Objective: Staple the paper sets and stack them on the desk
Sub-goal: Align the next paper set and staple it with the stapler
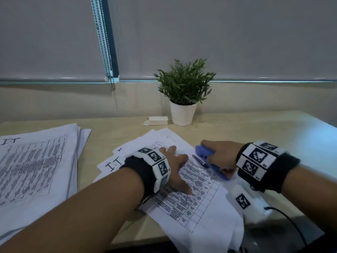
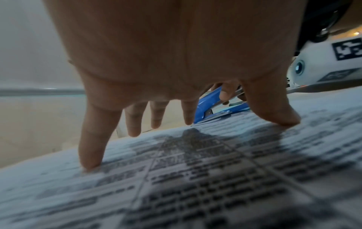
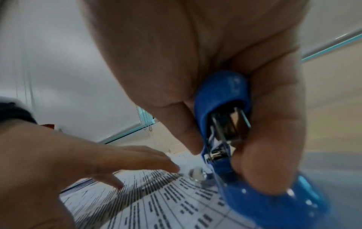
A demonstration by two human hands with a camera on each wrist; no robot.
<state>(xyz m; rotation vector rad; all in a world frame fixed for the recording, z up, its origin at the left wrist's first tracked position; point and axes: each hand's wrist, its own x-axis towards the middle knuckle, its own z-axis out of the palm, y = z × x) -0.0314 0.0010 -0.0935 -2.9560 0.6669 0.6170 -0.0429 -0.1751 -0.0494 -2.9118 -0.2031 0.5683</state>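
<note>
A printed paper set (image 1: 193, 198) with a table on it lies askew in the middle of the desk, over more loose sheets marked "I.T". My left hand (image 1: 175, 168) presses flat on it with spread, straight fingers (image 2: 92, 148). My right hand (image 1: 218, 152) grips a blue stapler (image 1: 209, 161) at the paper's right edge. The stapler (image 3: 231, 139) is hinged open, its metal magazine showing, and its base (image 3: 274, 201) lies along the sheet (image 3: 156, 201). The stapler (image 2: 211, 110) also shows beyond my left fingers.
A tall stack of printed sheets (image 1: 34, 170) sits at the left of the desk. A potted plant (image 1: 184, 92) and a small white box (image 1: 157, 121) stand at the back by the wall. A blind chain (image 1: 104, 44) hangs behind.
</note>
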